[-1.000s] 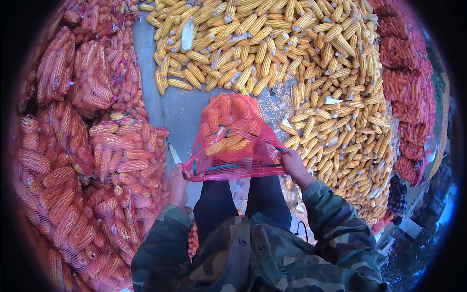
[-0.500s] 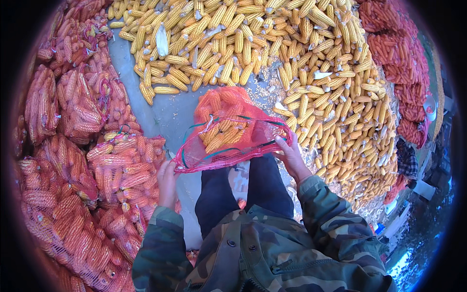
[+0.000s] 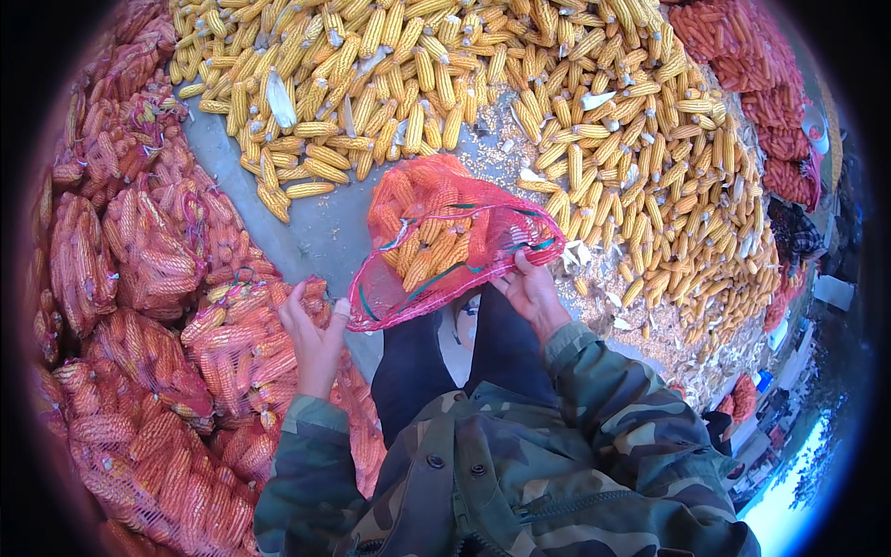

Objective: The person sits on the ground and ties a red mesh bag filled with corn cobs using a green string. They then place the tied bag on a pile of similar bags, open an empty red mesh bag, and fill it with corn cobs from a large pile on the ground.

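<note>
A red mesh bag partly filled with yellow corn cobs stands in front of my legs, its wide mouth facing me. Green cord runs around the rim. At the rim's right side, my right hand grips the netting, thumb on top and fingers under it. By the left corner of the mouth, my left hand has its fingers spread, the thumb beside the edge of the mesh. Whether that thumb touches the netting I cannot tell.
A big heap of loose corn cobs spreads ahead and right. Filled red mesh bags crowd the left side, with more bags at the far right. Loose kernels and husks litter the grey ground sheet.
My left hand has loosened from the bag's left corner and spread its fingers. My right hand has shifted slightly left and lower along the rim. The whole view has turned a little.
</note>
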Demonstrator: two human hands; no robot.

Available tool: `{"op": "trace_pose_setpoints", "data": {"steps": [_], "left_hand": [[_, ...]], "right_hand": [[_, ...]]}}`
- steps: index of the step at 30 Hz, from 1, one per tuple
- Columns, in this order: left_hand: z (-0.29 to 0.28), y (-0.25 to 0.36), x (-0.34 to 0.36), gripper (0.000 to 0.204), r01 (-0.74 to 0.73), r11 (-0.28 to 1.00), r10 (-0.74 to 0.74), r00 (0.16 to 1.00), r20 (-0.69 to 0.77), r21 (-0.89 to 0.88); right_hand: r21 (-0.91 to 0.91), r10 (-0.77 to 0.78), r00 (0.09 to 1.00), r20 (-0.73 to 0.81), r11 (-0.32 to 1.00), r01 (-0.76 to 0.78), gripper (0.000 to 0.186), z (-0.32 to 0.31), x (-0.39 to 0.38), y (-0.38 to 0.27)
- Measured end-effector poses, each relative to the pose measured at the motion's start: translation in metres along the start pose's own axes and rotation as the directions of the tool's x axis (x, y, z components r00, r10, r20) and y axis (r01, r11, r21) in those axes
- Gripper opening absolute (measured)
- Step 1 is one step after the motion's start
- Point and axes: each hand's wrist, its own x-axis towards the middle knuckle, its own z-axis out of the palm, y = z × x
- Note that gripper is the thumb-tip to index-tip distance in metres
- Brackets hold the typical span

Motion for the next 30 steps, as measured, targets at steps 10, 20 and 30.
{"op": "trace_pose_setpoints", "data": {"steps": [10,20,30], "left_hand": [[-0.001,0.097,-0.007,0.033,0.661,-0.059,0.396,0.703,0.59,-0.748],[-0.005,0.148,-0.034,0.027,0.586,-0.143,0.508,0.735,0.449,-0.798],[0.022,0.157,-0.028,0.023,0.408,-0.175,0.252,0.898,0.36,-0.896]], "right_hand": [[-0.686,-0.469,0.882,0.045,0.628,0.368,0.047,0.029,-0.075,-0.05],[-0.539,-0.471,0.71,0.524,0.462,0.704,0.046,0.119,-0.121,-0.079],[-0.673,-0.42,0.793,0.441,0.429,0.602,0.048,0.058,-0.098,-0.127]]}}
